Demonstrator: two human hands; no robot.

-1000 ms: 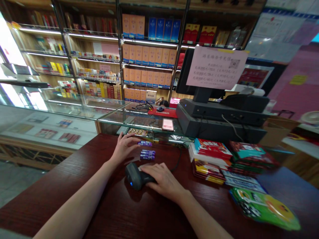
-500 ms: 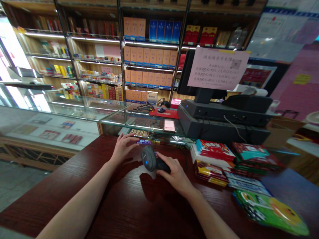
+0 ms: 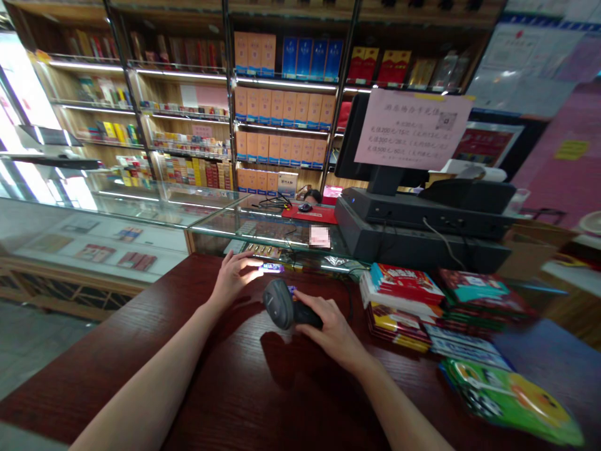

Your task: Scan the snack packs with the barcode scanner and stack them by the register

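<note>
A scanner (image 3: 278,305) points across a dark table (image 3: 225,382), lifted off the wood, its handle wrapped by the fingers of the right hand (image 3: 335,331). Just beyond, the left hand (image 3: 231,277) pinches one end of a purple pack (image 3: 273,268), thumb and fingertips narrowly parted around it. Stacked packets (image 3: 406,285) lie to the right.

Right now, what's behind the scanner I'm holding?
Close behind the scanner, a sliver of purple wrapping peeks out. Farther back is a purple pack. The scanner covers the rest of that sliver, so its full shape and number of pieces can't be seen.
</note>
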